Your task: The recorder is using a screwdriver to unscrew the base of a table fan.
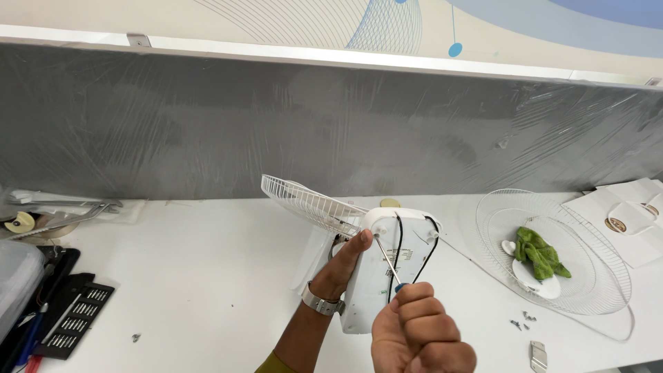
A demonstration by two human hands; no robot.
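My left hand (342,266) is gripping the white fan base (390,266) upright on the table (207,276). My right hand (421,331) is clenching the screwdriver (389,266), keeping its tip square in the screw

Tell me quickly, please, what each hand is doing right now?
Left hand: closed on the white fan base, steadying it.
Right hand: closed around the screwdriver, tip at a screw post.

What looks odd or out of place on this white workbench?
A crumpled green cloth lies inside the detached round wire fan guard, and small loose screws lie scattered on the white table beside it.
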